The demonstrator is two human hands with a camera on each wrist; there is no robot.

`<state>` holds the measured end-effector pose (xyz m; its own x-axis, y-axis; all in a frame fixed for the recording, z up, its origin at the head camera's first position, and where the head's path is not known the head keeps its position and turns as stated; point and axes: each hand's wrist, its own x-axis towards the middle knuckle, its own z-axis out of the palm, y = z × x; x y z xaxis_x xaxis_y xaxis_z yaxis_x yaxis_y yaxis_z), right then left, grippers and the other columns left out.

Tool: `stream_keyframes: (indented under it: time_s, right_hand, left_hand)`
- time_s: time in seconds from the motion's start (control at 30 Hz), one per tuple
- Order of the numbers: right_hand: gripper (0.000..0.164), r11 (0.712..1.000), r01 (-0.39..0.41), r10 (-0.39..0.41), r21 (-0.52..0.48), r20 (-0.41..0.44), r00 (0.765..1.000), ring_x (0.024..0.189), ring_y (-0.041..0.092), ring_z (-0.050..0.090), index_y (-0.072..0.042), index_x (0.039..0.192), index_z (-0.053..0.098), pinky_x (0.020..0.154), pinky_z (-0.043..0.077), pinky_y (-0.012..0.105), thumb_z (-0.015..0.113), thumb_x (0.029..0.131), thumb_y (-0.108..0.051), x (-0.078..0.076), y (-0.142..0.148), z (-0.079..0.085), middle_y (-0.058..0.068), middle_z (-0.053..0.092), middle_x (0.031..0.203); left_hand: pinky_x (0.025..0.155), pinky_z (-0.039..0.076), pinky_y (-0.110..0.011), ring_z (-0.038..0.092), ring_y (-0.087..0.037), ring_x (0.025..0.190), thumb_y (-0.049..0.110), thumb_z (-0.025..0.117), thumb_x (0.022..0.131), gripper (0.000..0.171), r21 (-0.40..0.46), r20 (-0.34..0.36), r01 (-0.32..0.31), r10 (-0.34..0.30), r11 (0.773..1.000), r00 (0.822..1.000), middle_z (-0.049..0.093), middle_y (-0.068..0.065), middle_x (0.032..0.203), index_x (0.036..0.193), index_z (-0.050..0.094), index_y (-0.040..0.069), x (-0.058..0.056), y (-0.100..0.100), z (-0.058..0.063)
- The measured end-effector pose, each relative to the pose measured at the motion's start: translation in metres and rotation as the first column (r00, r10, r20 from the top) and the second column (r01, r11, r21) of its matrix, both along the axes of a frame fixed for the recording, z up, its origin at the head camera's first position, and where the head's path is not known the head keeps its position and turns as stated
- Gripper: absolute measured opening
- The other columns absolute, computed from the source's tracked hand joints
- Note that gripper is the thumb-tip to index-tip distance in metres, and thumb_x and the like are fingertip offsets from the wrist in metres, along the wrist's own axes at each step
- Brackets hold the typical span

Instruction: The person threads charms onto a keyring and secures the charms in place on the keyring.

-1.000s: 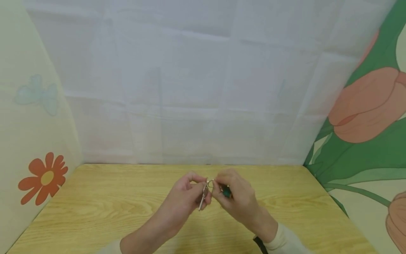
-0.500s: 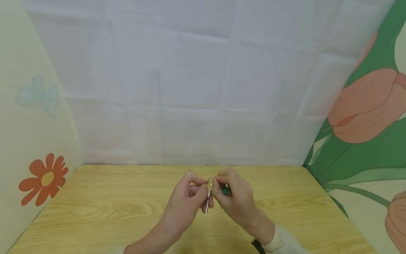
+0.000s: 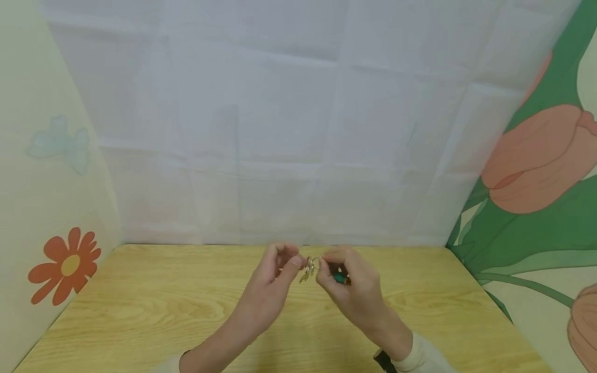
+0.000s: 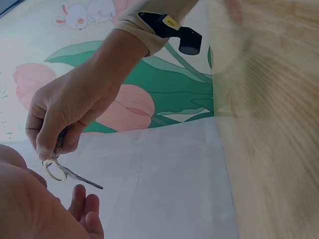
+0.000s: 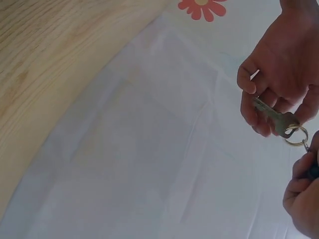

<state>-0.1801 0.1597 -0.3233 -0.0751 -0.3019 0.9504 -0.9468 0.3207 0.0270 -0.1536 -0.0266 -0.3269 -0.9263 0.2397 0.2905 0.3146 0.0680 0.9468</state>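
Observation:
My right hand pinches a key ring between thumb and fingertips. A dark green piece shows inside its curled fingers, mostly hidden. From the ring, a metal key reaches toward my left hand. In the right wrist view the left palm faces the key, its fingers loosely bent behind the blade and the thumb apart from it. The left wrist view shows the key slanting off the ring just above the left fingertips. Both hands are raised above the wooden table.
A white cloth backdrop rises behind the table's far edge. The left panel carries a red flower; the right one has pink tulips and green leaves. A dark strap sits at the right wrist.
Earlier the left thumb and fingers held the key pointing down; now they have loosened around it. The key has swung and looks shorter. My right hand has shifted slightly right with the ring.

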Motion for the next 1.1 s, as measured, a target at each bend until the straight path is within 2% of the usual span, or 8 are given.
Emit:
stream_keyframes:
  time_s: [0.1, 0.2, 0.37, 0.63, 0.83, 0.9, 0.97, 1.1]
  right_hand:
    - [0.006, 1.0, 0.008, -0.008, -0.015, 0.002, 1.0, 0.06, 0.01, 0.056, 0.008, 0.089, 0.057, 0.051, 0.044, 0.012, 0.056, 0.093, 0.004, 0.0, 0.0, 0.002, 0.01, 0.063, 0.08]
    - [0.008, 1.0, 0.016, -0.015, -0.027, 0.014, 1.0, 0.059, 0.009, 0.055, 0.007, 0.089, 0.058, 0.049, 0.042, 0.013, 0.056, 0.094, 0.002, 0.001, 0.0, 0.002, 0.01, 0.063, 0.08]
    - [0.007, 0.999, 0.026, -0.023, -0.037, 0.076, 0.997, 0.061, 0.008, 0.055, 0.003, 0.091, 0.061, 0.053, 0.044, 0.015, 0.059, 0.095, -0.001, 0.004, 0.0, 0.001, 0.007, 0.066, 0.081]
    - [0.012, 0.996, -0.033, 0.051, -0.083, 0.232, 0.971, 0.063, 0.01, 0.06, -0.001, 0.095, 0.065, 0.056, 0.048, 0.019, 0.064, 0.087, 0.008, 0.006, 0.004, -0.001, 0.005, 0.068, 0.081]
    - [0.02, 0.987, -0.103, 0.139, -0.121, 0.343, 0.929, 0.061, 0.012, 0.059, 0.0, 0.099, 0.065, 0.051, 0.047, 0.02, 0.065, 0.087, 0.015, 0.005, 0.008, 0.0, 0.004, 0.067, 0.079]
    - [0.018, 0.982, -0.134, 0.175, -0.133, 0.379, 0.909, 0.059, 0.012, 0.058, 0.0, 0.099, 0.065, 0.05, 0.047, 0.021, 0.065, 0.089, 0.015, 0.005, 0.009, 0.001, 0.005, 0.066, 0.078]
    - [0.012, 0.978, -0.152, 0.198, -0.144, 0.407, 0.892, 0.057, 0.012, 0.058, 0.001, 0.1, 0.065, 0.049, 0.048, 0.021, 0.065, 0.092, 0.011, 0.004, 0.011, 0.003, 0.005, 0.066, 0.077]
    - [0.003, 0.977, -0.158, 0.204, -0.141, 0.422, 0.883, 0.056, 0.012, 0.058, 0.003, 0.098, 0.064, 0.048, 0.048, 0.022, 0.066, 0.098, 0.0, 0.003, 0.013, 0.007, 0.006, 0.066, 0.075]
  left_hand:
    - [0.098, 0.038, -0.052, 0.055, -0.015, 0.112, 0.036, 0.057, 0.106, 0.021, -0.08, -0.092, -0.065, 0.057, 0.995, 0.994, 0.062, 0.003, 0.114, 0.114, 0.059, 0.017, 0.0, 0.0, 0.0]
    - [0.1, 0.037, -0.055, 0.054, -0.012, 0.112, 0.043, 0.062, 0.102, 0.019, -0.132, -0.167, -0.08, 0.057, 0.988, 0.984, 0.062, 0.008, 0.113, 0.108, 0.063, 0.025, 0.002, 0.001, 0.0]
    - [0.094, 0.042, -0.05, 0.056, -0.008, 0.105, 0.04, 0.07, 0.098, 0.009, -0.155, -0.265, -0.13, 0.086, 0.979, 0.96, 0.062, 0.015, 0.108, 0.103, 0.067, 0.033, 0.001, 0.001, -0.002]
    - [0.085, 0.047, -0.044, 0.059, -0.006, 0.097, 0.035, 0.072, 0.098, 0.004, -0.148, -0.353, -0.154, 0.093, 0.977, 0.931, 0.062, 0.017, 0.099, 0.1, 0.069, 0.033, 0.001, 0.0, -0.003]
    - [0.082, 0.052, -0.037, 0.061, -0.006, 0.093, 0.033, 0.072, 0.098, 0.005, -0.14, -0.442, -0.15, 0.074, 0.979, 0.894, 0.062, 0.019, 0.097, 0.098, 0.071, 0.028, 0.002, -0.001, -0.001]
    - [0.082, 0.053, -0.035, 0.06, -0.006, 0.094, 0.028, 0.073, 0.098, 0.002, -0.13, -0.506, -0.151, 0.065, 0.98, 0.86, 0.062, 0.019, 0.098, 0.098, 0.072, 0.026, 0.002, -0.001, -0.001]
    - [0.082, 0.053, -0.033, 0.06, -0.009, 0.095, 0.02, 0.074, 0.097, 0.003, -0.112, -0.588, -0.151, 0.057, 0.982, 0.807, 0.062, 0.016, 0.099, 0.099, 0.073, 0.022, 0.003, -0.001, -0.001]
    - [0.083, 0.048, -0.031, 0.059, -0.013, 0.095, 0.014, 0.075, 0.095, 0.005, -0.085, -0.769, -0.174, 0.046, 0.981, 0.637, 0.063, 0.009, 0.1, 0.099, 0.074, 0.016, -0.001, -0.001, -0.001]
